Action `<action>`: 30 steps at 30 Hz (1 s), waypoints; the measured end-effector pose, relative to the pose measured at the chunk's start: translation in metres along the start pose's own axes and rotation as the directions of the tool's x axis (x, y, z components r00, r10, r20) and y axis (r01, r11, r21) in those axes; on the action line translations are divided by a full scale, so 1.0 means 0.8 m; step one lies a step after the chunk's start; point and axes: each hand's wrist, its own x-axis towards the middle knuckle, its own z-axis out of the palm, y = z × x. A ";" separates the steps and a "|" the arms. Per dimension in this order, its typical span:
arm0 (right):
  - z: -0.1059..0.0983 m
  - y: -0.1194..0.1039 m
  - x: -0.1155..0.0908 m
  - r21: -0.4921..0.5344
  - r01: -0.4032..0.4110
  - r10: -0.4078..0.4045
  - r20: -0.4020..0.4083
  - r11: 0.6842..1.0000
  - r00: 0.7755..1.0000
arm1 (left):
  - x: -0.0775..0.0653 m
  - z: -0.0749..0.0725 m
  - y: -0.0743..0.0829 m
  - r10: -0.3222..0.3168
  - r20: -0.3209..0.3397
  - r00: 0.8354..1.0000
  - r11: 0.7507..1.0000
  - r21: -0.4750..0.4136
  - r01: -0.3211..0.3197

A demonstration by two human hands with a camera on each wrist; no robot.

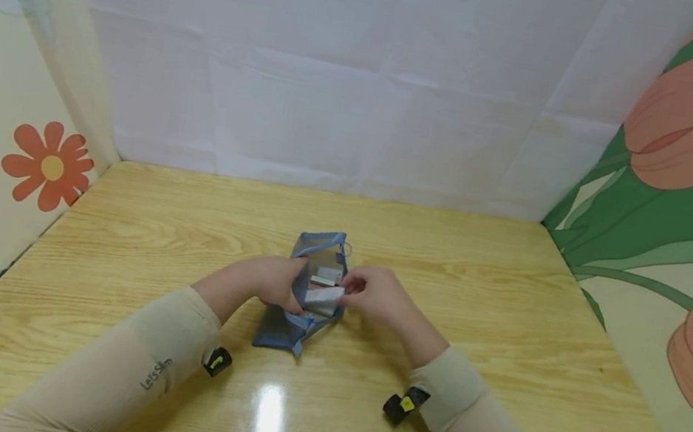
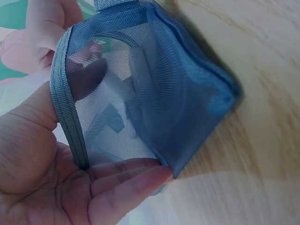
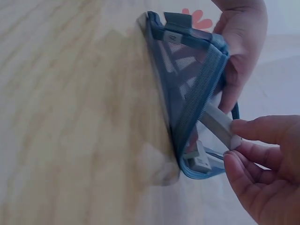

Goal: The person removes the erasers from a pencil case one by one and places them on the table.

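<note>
A blue mesh pouch (image 1: pixel 277 332) with a zip edge stands on the table with its mouth spread wide. My left hand (image 1: pixel 275 281) grips its side; in the left wrist view the thumb shows through the mesh and the fingers lie against the outside. At the mouth, my right hand (image 1: pixel 377 297) pinches the end of a small pale box-like piece (image 3: pixel 219 125) between thumb and fingers. The rest of that piece reaches into the pouch. Other small white pieces (image 1: pixel 329 273) lie inside, one of them a block (image 3: pixel 199 161) near the lower corner. Mesh blurs the remaining contents.
The pouch sits near the middle of a wood-grain table (image 1: pixel 484 281). A white cloth (image 1: pixel 351 97) hangs along the back edge, and flower-printed panels (image 1: pixel 672 242) border both sides. Black straps with cameras (image 1: pixel 406 404) are on both wrists.
</note>
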 end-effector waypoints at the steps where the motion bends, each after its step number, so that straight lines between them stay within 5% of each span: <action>1: -0.004 0.000 -0.001 0.001 0.002 -0.002 -0.006 1.000 1.000 | 0.000 0.000 0.000 -0.004 0.004 1.000 1.000 -0.001 0.004; 15: -0.054 0.017 0.001 0.114 -0.092 0.102 -0.087 0.989 0.991 | -0.003 -0.001 0.006 -0.043 0.031 0.999 0.999 0.003 0.043; 30: -0.101 0.076 0.014 0.163 -0.199 0.239 -0.281 0.966 0.929 | -0.002 0.001 0.002 -0.021 -0.027 0.999 1.000 -0.012 0.020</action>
